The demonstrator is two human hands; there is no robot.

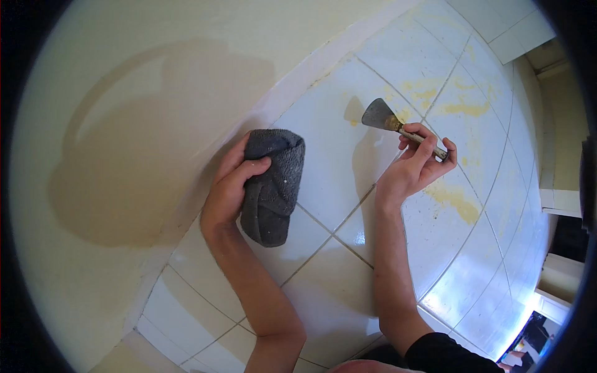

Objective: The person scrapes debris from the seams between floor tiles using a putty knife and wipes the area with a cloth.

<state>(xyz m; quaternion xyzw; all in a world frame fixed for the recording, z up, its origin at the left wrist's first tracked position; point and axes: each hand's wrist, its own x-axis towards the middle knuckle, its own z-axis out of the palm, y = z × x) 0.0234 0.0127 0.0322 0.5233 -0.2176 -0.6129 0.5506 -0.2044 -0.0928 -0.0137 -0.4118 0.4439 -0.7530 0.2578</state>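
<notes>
Left fingers [254,168]: clasping a folded grey cloth [272,196] by its left side, thumb on top. Right fingers [426,149]: gripping a scraper [380,115], blade jutting beyond them, away from the person.

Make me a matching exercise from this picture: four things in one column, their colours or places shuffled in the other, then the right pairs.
Things:
1. cloth
2. scraper
3. tiles
4. smears

Colours or places:
A. in the right hand
B. yellow
C. in the left hand
D. white

Pairs: 1-C; 2-A; 3-D; 4-B
</notes>
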